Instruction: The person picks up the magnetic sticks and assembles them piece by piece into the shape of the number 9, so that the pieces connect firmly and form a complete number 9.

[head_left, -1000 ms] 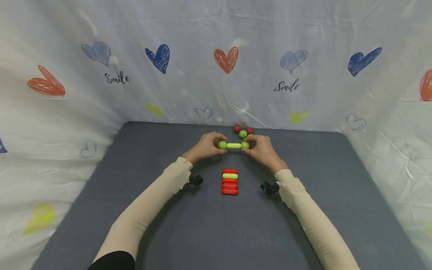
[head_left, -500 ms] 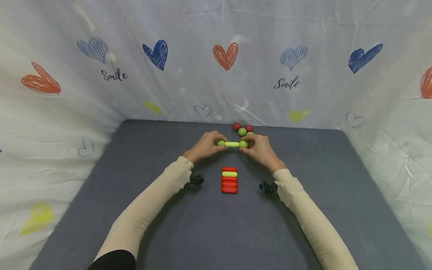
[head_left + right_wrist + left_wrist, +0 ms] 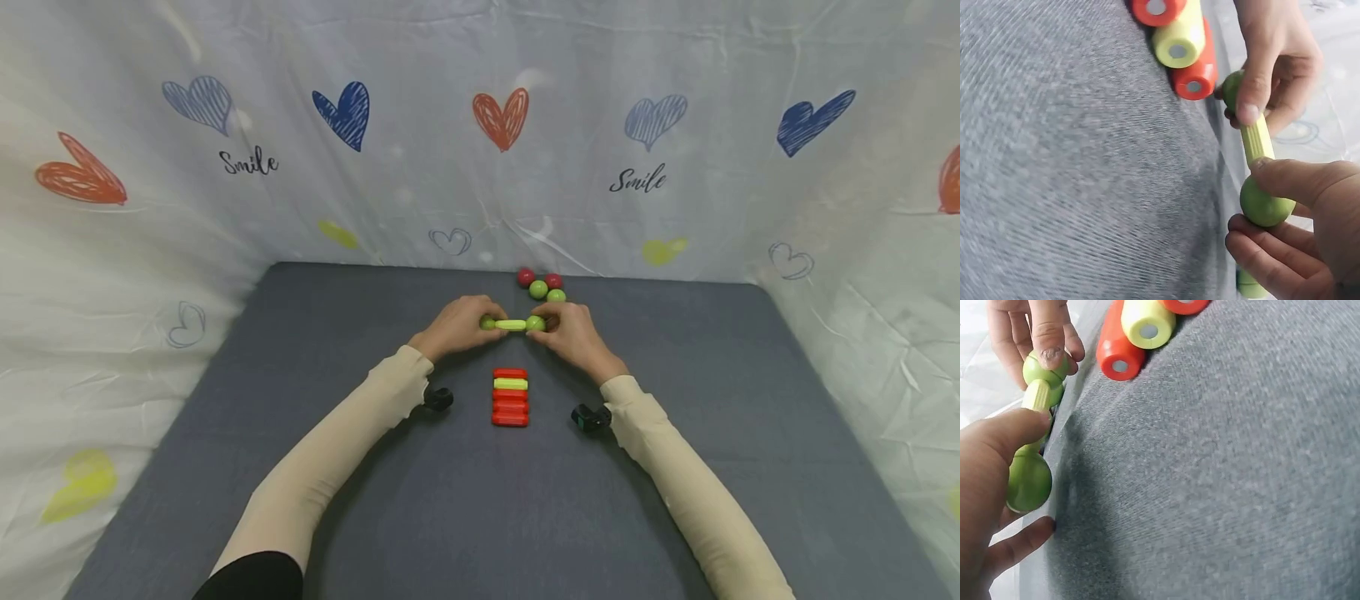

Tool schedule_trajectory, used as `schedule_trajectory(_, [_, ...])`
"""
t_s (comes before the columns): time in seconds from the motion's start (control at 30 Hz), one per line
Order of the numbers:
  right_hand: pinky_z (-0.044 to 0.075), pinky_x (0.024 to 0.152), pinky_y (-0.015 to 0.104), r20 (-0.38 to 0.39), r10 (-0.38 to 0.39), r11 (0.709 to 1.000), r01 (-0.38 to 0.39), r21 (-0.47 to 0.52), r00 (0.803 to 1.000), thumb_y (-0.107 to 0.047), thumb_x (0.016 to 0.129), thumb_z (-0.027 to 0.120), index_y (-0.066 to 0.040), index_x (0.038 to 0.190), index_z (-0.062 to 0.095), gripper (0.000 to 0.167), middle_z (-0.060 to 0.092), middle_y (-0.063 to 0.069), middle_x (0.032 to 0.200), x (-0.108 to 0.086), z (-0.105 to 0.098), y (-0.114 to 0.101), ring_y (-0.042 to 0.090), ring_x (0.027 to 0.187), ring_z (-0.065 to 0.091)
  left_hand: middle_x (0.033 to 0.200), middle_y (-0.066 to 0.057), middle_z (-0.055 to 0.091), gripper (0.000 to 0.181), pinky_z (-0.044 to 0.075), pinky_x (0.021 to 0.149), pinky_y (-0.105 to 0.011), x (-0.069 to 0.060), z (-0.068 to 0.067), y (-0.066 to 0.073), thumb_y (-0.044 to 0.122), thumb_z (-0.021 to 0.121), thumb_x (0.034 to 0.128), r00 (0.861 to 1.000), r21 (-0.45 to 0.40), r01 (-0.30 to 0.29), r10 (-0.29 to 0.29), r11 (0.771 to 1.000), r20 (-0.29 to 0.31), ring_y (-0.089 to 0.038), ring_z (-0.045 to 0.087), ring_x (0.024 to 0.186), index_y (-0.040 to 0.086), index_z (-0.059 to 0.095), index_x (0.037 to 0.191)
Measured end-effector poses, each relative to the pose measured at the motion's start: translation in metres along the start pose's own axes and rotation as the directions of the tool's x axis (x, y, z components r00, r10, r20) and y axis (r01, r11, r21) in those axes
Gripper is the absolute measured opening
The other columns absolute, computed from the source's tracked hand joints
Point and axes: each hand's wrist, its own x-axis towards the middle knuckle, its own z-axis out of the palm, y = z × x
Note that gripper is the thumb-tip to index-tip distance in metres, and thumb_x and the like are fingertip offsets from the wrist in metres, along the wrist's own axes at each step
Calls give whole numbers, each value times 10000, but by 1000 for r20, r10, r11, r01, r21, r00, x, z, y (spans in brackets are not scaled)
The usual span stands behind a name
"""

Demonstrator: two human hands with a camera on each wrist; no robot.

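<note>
Both hands hold a dumbbell-shaped piece above the table: a yellow-green magnetic rod with a green ball at each end. My left hand pinches its left end, the thumb lying on the rod in the left wrist view and the left green ball beside the palm. At the other end, my right hand pinches the right green ball between thumb and fingers, the thumb tip near where rod and ball meet. In the head view, fingers partly cover the left ball.
Nearer on the grey table, several red rods and one yellow-green rod lie side by side in a row. Behind the hands sit two red balls and two green balls, close to the printed curtain.
Both hands have shifted slightly left with the rod and its balls. My left fingers now cover more of the left ball. The head view has tilted a little; the row of rods stays put.
</note>
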Motion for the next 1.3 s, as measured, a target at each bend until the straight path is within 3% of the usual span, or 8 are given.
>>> schedule_trajectory(0.13, [559,725,391,30,20,1000,-20,-10,999,-173,859,814,-7,1150,726,346,725,121,996,-1,2,-1,223,826,691,942,34,669,251,463,710,-316,-1,1,-1,335,751,916,1000,30,-24,24,999,-1,-127,571,782,158,780,1092])
schedule_trajectory(0.27, [553,785,423,47,30,996,-26,-80,998,-238,874,801,3,1215,687,432,713,153,1086,-7,-6,-7,255,915,696,1022,0,720,258,507,787,-337,-2,-1,-2,311,759,912,999,36,-39,39,999,-8,-145,642,882,137,785,1101])
schedule_trajectory(0.43, [539,728,416,116,-28,991,42,-125,993,-216,878,790,-36,1062,747,261,722,76,917,-26,-17,-20,210,811,673,1065,-5,725,269,512,829,-352,-3,-3,-2,310,755,915,1000,42,-27,27,999,-1,-165,659,957,140,783,1122])
schedule_trajectory(0.57, [535,691,347,208,-58,994,77,-84,976,-211,890,779,-67,1013,766,190,711,0,854,-36,-13,-29,120,748,648,1047,12,715,268,512,808,-356,-3,-3,-3,319,750,918,1000,56,-29,29,998,0,-157,653,937,154,783,1126])
schedule_trajectory(0.73, [527,652,303,286,-41,998,55,-42,957,-260,892,782,-123,1005,783,177,714,-52,849,-36,-1,-34,69,722,640,1021,9,710,267,514,784,-352,-3,-1,-4,313,757,912,999,47,-43,43,998,3,-156,651,910,147,785,1119])
schedule_trajectory(1.07, [507,641,300,427,-36,987,99,-125,904,-229,898,776,-136,985,800,129,725,-72,856,-21,2,-41,62,681,612,996,0,708,268,512,774,-347,-1,-1,-4,306,773,898,999,33,-43,43,999,10,-156,650,885,137,790,1105])
schedule_trajectory(1.17, [500,626,292,426,-46,987,105,-118,904,-225,901,773,-131,963,801,116,717,-75,825,-20,3,-41,63,661,601,995,1,707,265,511,771,-340,-1,0,-5,307,769,901,999,31,-41,41,999,12,-150,648,881,139,790,1105])
schedule_trajectory(1.3, [484,603,293,389,-40,992,83,-93,920,-227,914,757,-121,921,786,109,687,-73,781,-23,4,-37,80,628,577,991,2,706,269,511,760,-336,-1,1,-6,313,768,901,998,20,-53,53,998,19,-147,645,871,138,791,1104])
